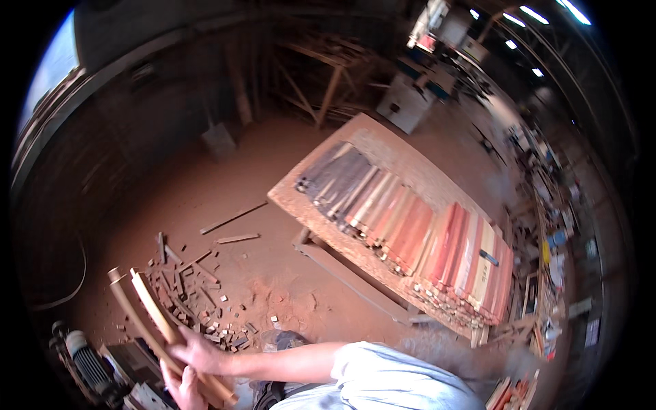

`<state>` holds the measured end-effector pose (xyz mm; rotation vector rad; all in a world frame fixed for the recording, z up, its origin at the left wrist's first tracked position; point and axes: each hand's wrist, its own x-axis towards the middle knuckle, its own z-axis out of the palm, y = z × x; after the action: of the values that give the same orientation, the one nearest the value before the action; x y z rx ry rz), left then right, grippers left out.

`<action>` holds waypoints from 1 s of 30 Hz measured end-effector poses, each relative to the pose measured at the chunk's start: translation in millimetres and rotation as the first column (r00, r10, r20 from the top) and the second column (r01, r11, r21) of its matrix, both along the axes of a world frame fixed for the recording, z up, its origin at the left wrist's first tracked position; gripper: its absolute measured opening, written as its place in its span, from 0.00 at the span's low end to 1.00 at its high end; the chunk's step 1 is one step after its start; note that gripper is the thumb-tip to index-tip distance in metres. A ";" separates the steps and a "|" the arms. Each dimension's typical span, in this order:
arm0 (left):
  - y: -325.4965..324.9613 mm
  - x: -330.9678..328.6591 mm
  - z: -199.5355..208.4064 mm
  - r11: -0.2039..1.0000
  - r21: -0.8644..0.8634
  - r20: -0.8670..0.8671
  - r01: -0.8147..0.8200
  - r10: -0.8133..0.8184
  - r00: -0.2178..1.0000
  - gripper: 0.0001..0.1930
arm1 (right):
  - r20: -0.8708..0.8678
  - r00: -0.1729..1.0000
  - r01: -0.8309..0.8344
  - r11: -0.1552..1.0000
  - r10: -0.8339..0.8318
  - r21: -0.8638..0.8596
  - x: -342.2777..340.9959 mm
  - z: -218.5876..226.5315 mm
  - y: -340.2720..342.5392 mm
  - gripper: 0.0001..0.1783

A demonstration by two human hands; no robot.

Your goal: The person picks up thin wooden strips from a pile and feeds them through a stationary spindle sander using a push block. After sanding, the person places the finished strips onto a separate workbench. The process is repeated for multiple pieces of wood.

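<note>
Two long, narrow wooden strips slant up and left across the lower left, side by side. The pale wooden strip (154, 306) is the brighter one, and the browner wooden strip (133, 309) lies to its left. My right hand (199, 352) reaches across from the right and is closed around the strips near their middle. Lower down, by the bottom edge, my left hand (183, 391) grips them too, its thumb pointing up. Part of its fingers is hidden behind the wood. The lower ends of the strips show just right of my left hand.
A tilted board table (355, 128) bears rows of dark, pale and reddish strips, with a small dark tool (488, 257) on top. Wood offcuts (205, 318) litter the dusty floor. A machine with a ribbed motor (89, 365) stands at lower left. A cluttered bench (547, 239) runs along the right.
</note>
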<state>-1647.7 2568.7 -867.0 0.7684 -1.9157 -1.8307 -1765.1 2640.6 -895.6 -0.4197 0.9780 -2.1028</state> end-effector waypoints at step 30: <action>-12.7 -56.8 38.0 0.740 -0.132 0.339 -0.659 0.659 0.672 0.16 | -0.345 0.849 0.527 -0.665 0.399 0.529 -470.1 -166.5 387.7 0.17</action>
<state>-1704.4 2555.9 -829.0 1.6510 -1.4987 -1.2769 -2235.2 3028.3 -1062.0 0.3630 2.9258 0.2607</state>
